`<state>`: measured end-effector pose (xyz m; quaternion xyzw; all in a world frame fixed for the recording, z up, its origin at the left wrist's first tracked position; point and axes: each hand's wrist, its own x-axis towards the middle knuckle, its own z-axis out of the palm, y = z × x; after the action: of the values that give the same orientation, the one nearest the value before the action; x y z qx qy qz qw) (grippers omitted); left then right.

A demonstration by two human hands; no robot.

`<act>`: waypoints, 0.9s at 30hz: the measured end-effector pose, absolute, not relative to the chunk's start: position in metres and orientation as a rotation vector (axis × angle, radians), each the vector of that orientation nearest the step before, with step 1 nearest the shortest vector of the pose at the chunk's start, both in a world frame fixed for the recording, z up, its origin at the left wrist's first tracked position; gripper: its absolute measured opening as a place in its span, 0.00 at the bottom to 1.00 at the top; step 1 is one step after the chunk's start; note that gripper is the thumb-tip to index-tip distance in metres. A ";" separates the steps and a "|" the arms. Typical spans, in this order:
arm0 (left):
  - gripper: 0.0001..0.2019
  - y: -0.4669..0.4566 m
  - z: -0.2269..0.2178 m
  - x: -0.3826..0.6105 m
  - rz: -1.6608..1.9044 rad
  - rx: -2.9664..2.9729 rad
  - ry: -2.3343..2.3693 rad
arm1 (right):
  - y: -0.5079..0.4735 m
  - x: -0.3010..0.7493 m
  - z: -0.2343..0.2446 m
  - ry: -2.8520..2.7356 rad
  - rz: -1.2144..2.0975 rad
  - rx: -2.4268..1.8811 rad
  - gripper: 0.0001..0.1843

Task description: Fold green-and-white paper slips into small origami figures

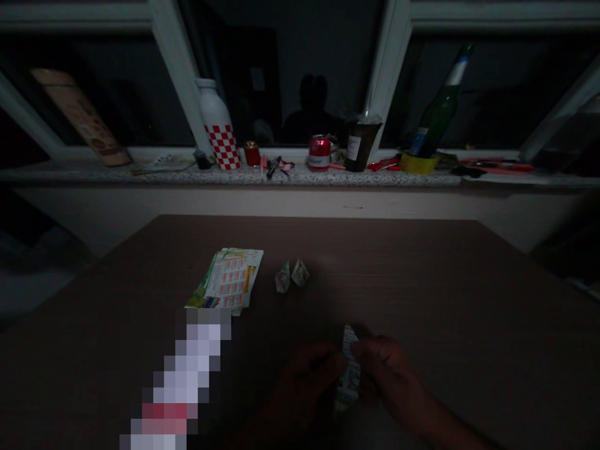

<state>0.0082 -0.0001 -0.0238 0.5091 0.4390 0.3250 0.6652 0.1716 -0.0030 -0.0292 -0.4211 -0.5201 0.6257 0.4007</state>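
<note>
Both my hands meet low over the dark wooden table [445, 294] and pinch a narrow folded strip of printed paper [349, 365] that stands almost upright between them. My left hand [307, 375] grips its left edge with closed fingers. My right hand [387, 372] grips the right edge the same way. Farther up the table lie two small folded paper pieces [291, 275], side by side and touching. To their left rests a stack of printed leaflets [228, 279]. The scene is very dark.
A blurred-out patch [180, 381] covers the table's lower left. Behind the table, a stone windowsill [281, 176] carries a red-checked white bottle [219, 125], a red can [319, 153], a dark lidded cup [360, 142], a green glass bottle [438, 106], yellow tape [419, 164] and small tools.
</note>
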 end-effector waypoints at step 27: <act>0.10 0.006 0.014 -0.014 0.731 1.729 1.295 | -0.002 0.189 -0.006 -1.903 0.765 -1.000 0.06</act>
<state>-0.0142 0.0057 0.0143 0.6889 0.5161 0.2911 0.4175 0.1888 -0.0020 -0.0062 -0.3983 -0.7580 0.3049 0.4169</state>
